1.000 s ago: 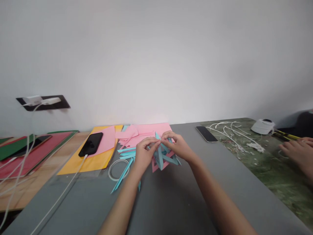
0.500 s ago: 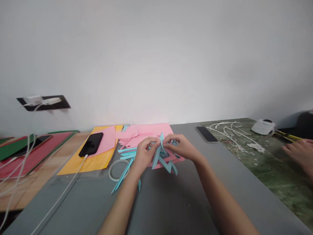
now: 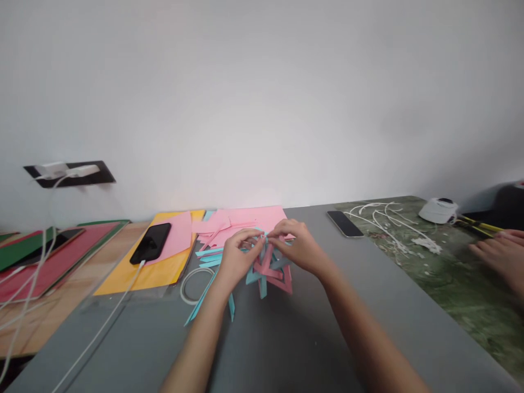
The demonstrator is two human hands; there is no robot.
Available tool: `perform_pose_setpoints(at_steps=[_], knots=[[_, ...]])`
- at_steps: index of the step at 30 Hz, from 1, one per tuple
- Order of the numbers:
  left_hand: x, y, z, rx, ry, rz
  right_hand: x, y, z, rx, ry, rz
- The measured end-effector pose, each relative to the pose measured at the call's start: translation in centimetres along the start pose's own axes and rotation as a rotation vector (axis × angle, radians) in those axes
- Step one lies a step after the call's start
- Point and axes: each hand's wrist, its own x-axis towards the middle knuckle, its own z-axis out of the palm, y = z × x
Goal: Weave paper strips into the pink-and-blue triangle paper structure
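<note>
A pink and blue folded-paper model [image 3: 270,267], made of interlaced strips, hangs between my hands above the grey table [image 3: 278,344]. My left hand [image 3: 241,251] pinches its upper tip from the left, thumb against fingers. From the right, my right hand [image 3: 297,245] pinches the same top part, its fingertips close to the left ones. The exact fold under the fingertips is hidden. Beside my left forearm lie blue paper strips [image 3: 210,259], some across a ring of white tape or cable [image 3: 189,286]. Pink paper sheets [image 3: 249,215] lie behind my hands.
At left, a black phone [image 3: 151,243] with a charging cable rests on a yellow envelope [image 3: 114,275]. Another phone [image 3: 344,224] lies right of my hands. White cords [image 3: 380,218] and a white object [image 3: 438,210] are further right, near another person's hand [image 3: 497,254].
The paper model has been turned in my hands: its pink strips now face me, where blue points stuck out before. Both hands stay pinched at its top.
</note>
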Motion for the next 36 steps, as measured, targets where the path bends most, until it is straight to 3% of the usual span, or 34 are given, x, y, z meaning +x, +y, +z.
perform_pose_setpoints(at_steps=[3,8,11,14,19,25,29,32,36], knots=[[0.1,-0.1,-0.5,0.03,-0.016,0.008,0.0,0.7,-0.6,0.021,0.057,0.004],[0.3,-0.6,-1.1,0.06,-0.039,-0.007,0.1,1.8,-1.5,0.194,-0.124,0.11],[0.5,-0.9,-1.4,0.065,-0.029,-0.037,0.3,2.1,-1.5,0.227,-0.168,0.13],[0.7,-1.3,-1.7,0.041,0.033,-0.068,0.4,2.4,-1.3,0.246,-0.126,0.151],[1.0,-2.2,-2.4,0.003,0.201,-0.15,0.5,3.6,-0.6,0.278,0.068,0.271],[1.2,-2.2,-3.5,0.063,0.193,-0.212,0.4,4.5,-0.2,0.403,0.097,0.353],[1.2,-3.2,-5.9,0.318,0.089,-0.274,0.4,3.5,-0.6,0.338,0.016,0.313],[0.9,-5.0,-8.4,0.611,-0.063,-0.408,0.3,2.7,-1.0,0.299,-0.063,0.271],[0.1,-7.2,-11.4,0.736,-0.039,-0.537,0.2,2.1,-1.5,0.267,-0.126,0.248]])
